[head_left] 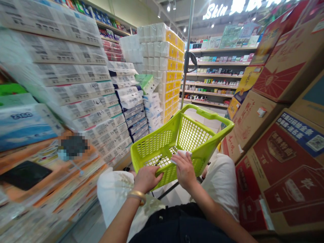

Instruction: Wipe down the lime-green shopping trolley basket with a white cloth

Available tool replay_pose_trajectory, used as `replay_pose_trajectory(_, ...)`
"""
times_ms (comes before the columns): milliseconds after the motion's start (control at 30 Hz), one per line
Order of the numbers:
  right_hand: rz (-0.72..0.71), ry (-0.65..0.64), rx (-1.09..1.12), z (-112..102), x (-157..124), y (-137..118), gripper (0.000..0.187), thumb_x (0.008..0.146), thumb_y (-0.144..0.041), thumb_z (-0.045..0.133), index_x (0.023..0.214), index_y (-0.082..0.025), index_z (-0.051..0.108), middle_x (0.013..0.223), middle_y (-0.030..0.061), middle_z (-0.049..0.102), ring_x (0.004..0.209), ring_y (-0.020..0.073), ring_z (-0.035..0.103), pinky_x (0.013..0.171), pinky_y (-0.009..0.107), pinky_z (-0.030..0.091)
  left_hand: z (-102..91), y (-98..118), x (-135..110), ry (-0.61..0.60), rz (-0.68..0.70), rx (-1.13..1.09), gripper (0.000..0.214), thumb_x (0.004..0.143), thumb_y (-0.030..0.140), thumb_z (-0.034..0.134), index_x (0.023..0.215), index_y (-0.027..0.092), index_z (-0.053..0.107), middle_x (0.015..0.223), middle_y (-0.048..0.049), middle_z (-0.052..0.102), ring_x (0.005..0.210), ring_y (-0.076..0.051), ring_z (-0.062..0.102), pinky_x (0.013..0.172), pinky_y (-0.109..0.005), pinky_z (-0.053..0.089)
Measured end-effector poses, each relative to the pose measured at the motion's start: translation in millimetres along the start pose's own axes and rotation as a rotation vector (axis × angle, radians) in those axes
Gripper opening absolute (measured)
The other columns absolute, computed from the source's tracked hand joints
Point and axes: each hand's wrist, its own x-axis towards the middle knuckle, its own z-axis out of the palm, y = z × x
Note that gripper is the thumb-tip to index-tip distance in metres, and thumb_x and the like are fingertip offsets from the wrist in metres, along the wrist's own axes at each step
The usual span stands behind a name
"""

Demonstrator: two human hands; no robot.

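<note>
A lime-green plastic shopping basket (154,152) with perforated walls stands tilted between my knees, its near rim toward me. My left hand (147,179), with a gold bangle at the wrist, is closed over that near rim. On the right part of the same side, my right hand (184,168) presses a folded white cloth or tissue (181,154) near the rim, fingers bent over it. Through the holes of the basket's floor I see pale ground; no goods show inside. The undersides of both hands are hidden.
Stacked paper packs (86,77) rise on the left, with a black flat device (26,174) on an orange pack. Cardboard cartons (275,148) crowd the right side. Behind the basket are a metal pole (187,37), yellow-and-white tissue stacks (167,67) and stocked shelves (215,62).
</note>
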Motion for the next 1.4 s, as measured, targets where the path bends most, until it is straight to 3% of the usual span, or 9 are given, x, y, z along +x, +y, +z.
replay_pose_trajectory(133,-0.095,-0.061,0.025,5,-4,-10,0.043,0.088,-0.006,0.041,0.116,-0.025,0.067,0.120,0.0011,0.071,0.126,0.0187,0.056,0.120,0.042,0.022,2.1,0,-1,0.002,0.007,0.004,0.031,0.091,0.046,0.046,0.091,0.024,0.069,0.094,-0.0061,0.074,0.092,-0.024,0.068,0.073,-0.031,0.044)
replay_pose_trajectory(333,0.093,0.086,-0.061,-15,11,26,0.042,0.088,-0.006,0.041,0.113,-0.024,0.069,0.117,0.0033,0.072,0.124,0.0220,0.058,0.119,0.048,0.024,2.2,1,0,-0.009,0.005,-0.002,0.031,0.090,0.046,0.047,0.089,0.024,0.068,0.093,-0.0055,0.074,0.092,-0.022,0.068,0.074,-0.030,0.044)
replay_pose_trajectory(400,0.092,0.075,-0.050,-11,9,20,0.042,0.087,-0.006,0.041,0.113,-0.024,0.069,0.117,0.0032,0.073,0.123,0.0217,0.058,0.119,0.048,0.024,1.6,3,1,-0.012,0.007,-0.002,0.031,0.090,0.046,0.047,0.088,0.024,0.068,0.093,-0.0054,0.074,0.092,-0.022,0.068,0.074,-0.030,0.044)
replay_pose_trajectory(533,-0.060,-0.056,0.013,3,-1,-5,0.043,0.087,-0.006,0.042,0.114,-0.026,0.068,0.119,0.0014,0.072,0.125,0.0199,0.056,0.119,0.044,0.023,0.4,3,0,-0.005,0.009,-0.009,0.029,0.090,0.046,0.047,0.089,0.025,0.068,0.093,-0.0054,0.075,0.092,-0.023,0.068,0.074,-0.031,0.044)
replay_pose_trajectory(600,-0.067,-0.067,0.015,2,-1,-5,0.044,0.086,-0.006,0.042,0.115,-0.026,0.068,0.119,0.0014,0.072,0.126,0.0196,0.056,0.119,0.043,0.024,0.0,3,0,-0.006,0.003,-0.014,0.029,0.090,0.045,0.048,0.089,0.025,0.068,0.094,-0.0053,0.075,0.092,-0.023,0.068,0.074,-0.031,0.044)
replay_pose_trajectory(800,0.102,0.063,-0.051,-12,7,20,0.044,0.086,-0.006,0.041,0.115,-0.025,0.069,0.117,0.0026,0.072,0.126,0.0222,0.056,0.119,0.049,0.023,-1.5,5,-1,-0.017,-0.013,-0.022,0.029,0.090,0.046,0.048,0.088,0.024,0.068,0.094,-0.0055,0.075,0.093,-0.022,0.068,0.074,-0.030,0.043)
replay_pose_trajectory(1000,-0.063,-0.065,0.019,0,-3,-5,0.044,0.087,-0.006,0.041,0.115,-0.026,0.068,0.119,0.0014,0.072,0.125,0.0196,0.056,0.119,0.044,0.024,-2.2,6,-1,-0.012,-0.006,-0.030,0.028,0.090,0.045,0.049,0.091,0.024,0.069,0.095,-0.0062,0.075,0.093,-0.024,0.068,0.076,-0.031,0.044)
replay_pose_trajectory(1233,0.126,0.109,-0.061,-17,10,30,0.042,0.088,-0.008,0.040,0.112,-0.025,0.070,0.116,0.0031,0.073,0.124,0.0228,0.058,0.118,0.050,0.025,-2.4,6,-1,-0.022,-0.018,-0.022,0.029,0.089,0.046,0.049,0.089,0.025,0.068,0.095,-0.0052,0.075,0.093,-0.022,0.067,0.076,-0.030,0.045)
replay_pose_trajectory(1400,-0.011,-0.020,0.003,-4,0,4,0.042,0.088,-0.005,0.041,0.113,-0.025,0.068,0.118,0.0017,0.072,0.126,0.0208,0.056,0.119,0.046,0.023,-2.0,7,0,-0.022,-0.009,-0.011,0.029,0.090,0.046,0.048,0.090,0.025,0.069,0.095,-0.0059,0.074,0.094,-0.022,0.067,0.077,-0.030,0.045)
